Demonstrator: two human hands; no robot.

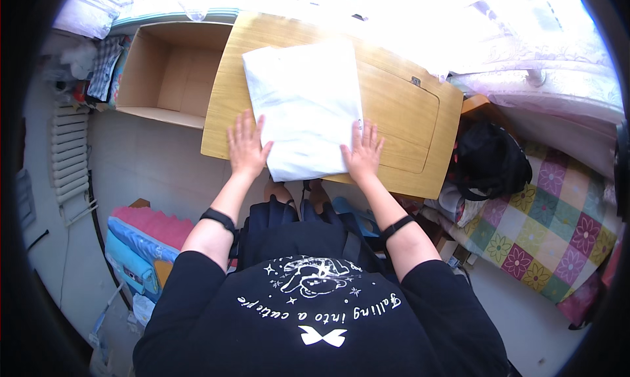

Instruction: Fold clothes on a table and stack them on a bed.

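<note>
A white folded cloth, perhaps a garment, lies flat on the wooden table in front of me. Its near edge reaches slightly past the table's front, and glare washes out its far end. My left hand rests palm down at the cloth's left edge, fingers spread, thumb on the fabric. At the opposite edge my right hand lies flat too, partly over the cloth and partly over the wood. Neither hand grips anything. A small dark mark shows on the cloth beside my right fingers.
Left of the table stands an open cardboard box. Checked folded fabric sits beyond it. On the right are a black bag and a bed with a flowered patchwork cover. Sheer curtains hang by the bright window.
</note>
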